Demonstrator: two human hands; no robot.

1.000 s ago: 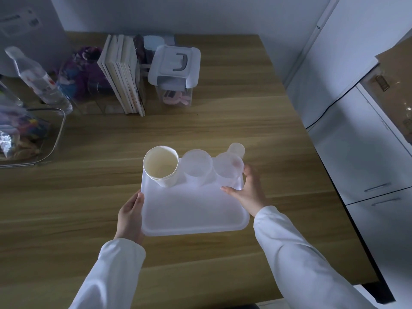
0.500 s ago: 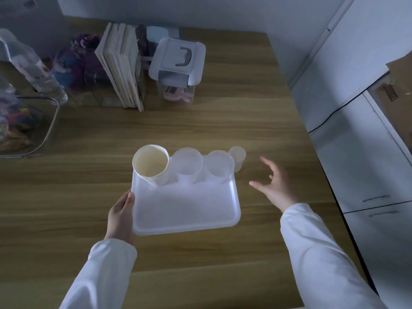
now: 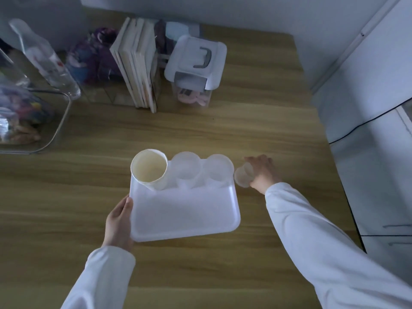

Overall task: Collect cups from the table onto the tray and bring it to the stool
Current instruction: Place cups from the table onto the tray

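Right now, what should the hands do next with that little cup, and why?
Probably carry the small cup over the rim and set it on the tray. The right hand holds it tilted just off the tray's right edge, three cups already line the far side, and the left hand steadies the tray.

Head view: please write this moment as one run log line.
left hand: holds tray edge | right hand: grips small cup, tilted, beside tray | on tray: paper cup, two clear cups
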